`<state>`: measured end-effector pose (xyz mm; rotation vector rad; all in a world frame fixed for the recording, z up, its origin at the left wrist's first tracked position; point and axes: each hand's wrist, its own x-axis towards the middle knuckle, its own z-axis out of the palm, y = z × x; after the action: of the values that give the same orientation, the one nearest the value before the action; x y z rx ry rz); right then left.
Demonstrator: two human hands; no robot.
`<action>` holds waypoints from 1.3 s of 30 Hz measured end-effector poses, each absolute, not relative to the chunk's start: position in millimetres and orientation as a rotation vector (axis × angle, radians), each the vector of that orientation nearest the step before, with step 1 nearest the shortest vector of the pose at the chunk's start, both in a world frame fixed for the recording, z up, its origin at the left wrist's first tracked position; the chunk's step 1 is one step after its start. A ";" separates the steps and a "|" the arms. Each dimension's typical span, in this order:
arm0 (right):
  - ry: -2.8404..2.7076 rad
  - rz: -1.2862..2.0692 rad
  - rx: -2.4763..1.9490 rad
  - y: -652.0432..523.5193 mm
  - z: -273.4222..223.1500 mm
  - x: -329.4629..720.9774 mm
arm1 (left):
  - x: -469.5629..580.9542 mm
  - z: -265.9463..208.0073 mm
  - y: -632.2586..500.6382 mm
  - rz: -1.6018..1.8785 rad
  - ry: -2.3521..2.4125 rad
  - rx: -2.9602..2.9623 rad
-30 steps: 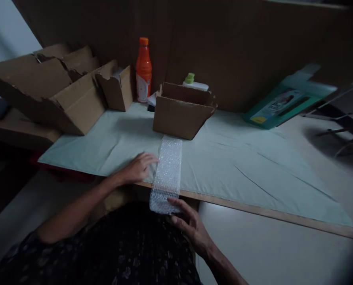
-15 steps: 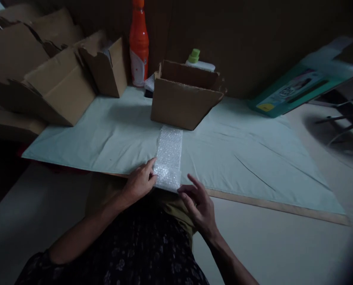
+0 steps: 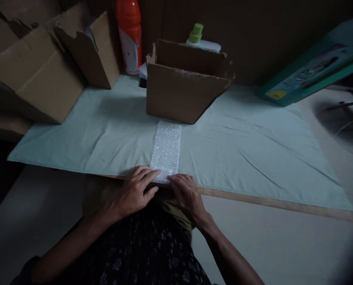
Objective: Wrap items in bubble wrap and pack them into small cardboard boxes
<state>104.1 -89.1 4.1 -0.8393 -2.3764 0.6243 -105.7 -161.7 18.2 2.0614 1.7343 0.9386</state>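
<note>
Clear bubble wrap (image 3: 166, 146) lies in a flat strip on the cloth-covered counter (image 3: 238, 170), its near end at the wooden edge (image 3: 268, 201) and its far end against, or just short of, the open box (image 3: 185, 93); we cannot tell which. With the wrap as the centre of our dial, the box stands at 12 o'clock, a white bottle (image 3: 211, 46) behind it, an orange bottle (image 3: 130, 39) at 11, other boxes (image 3: 45, 73) at 10 and a green jug (image 3: 308, 77) at 2.

Our 2 hands meet at the near end. At 7 o'clock the left hand (image 3: 137, 190) is loose and unclenched, fingertips resting on the wrap, thumb held apart. At 5 the right hand (image 3: 188, 194) bends its fingers over the other near corner; its thumb is hidden, so we cannot tell whether it pinches or only presses.

We judge the step in hand to be folding or settling that near end. The next move, we think, calls for the 2 hands to work evenly and lightly, since the wrap looks thin and an uneven pull could skew it.
</note>
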 end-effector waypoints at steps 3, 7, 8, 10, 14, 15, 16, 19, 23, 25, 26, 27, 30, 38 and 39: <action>-2.264 0.728 -0.966 -81.6 6.3 99.3 | -104.2 11.5 -151.6 0.914 1.847 1.943; -2.206 0.438 -1.002 -80.0 8.2 99.6 | -101.8 3.2 -135.0 0.903 1.941 1.866; -2.252 0.368 -0.987 -80.6 7.6 100.4 | -101.0 2.4 -132.4 0.899 1.957 1.860; -2.386 0.299 -0.930 -81.6 5.2 101.2 | -99.6 2.7 -129.9 0.889 1.990 1.848; -2.451 0.315 -0.843 -78.1 2.4 97.8 | -100.8 10.8 -135.8 0.995 2.001 1.942; -2.434 0.350 -0.831 -76.2 3.7 96.7 | -102.1 13.7 -138.8 1.024 1.954 2.003; -2.423 0.397 -0.822 -74.1 5.6 95.7 | -103.7 16.3 -141.8 1.035 1.891 2.062; -2.433 0.562 -0.812 -68.9 12.3 93.9 | -107.9 19.9 -147.1 1.007 1.779 2.132; -2.360 0.463 -0.907 -68.7 13.6 92.8 | -109.5 12.7 -136.3 0.985 1.859 2.108; -2.348 0.326 -0.929 -70.6 11.3 92.2 | -109.2 8.1 -126.3 0.965 1.909 2.093; -2.374 0.277 -0.924 -71.3 10.0 91.8 | -109.0 6.7 -122.0 0.963 1.938 2.079; -2.415 0.249 -0.914 -71.6 9.0 91.2 | -109.0 5.9 -118.7 0.972 1.966 2.068; -2.513 0.236 -0.896 -69.4 8.7 89.0 | -109.6 8.2 -118.5 1.054 1.976 2.089; -2.459 0.585 -0.866 -67.2 19.8 94.1 | -112.9 15.5 -138.7 1.052 1.781 2.105; -2.435 0.547 -0.893 -68.9 19.5 94.9 | -112.6 14.2 -136.4 1.044 1.806 2.095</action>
<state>94.9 -68.9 19.5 -0.8931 -2.4353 0.5470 -112.6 -136.4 14.2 2.0953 1.8059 1.0438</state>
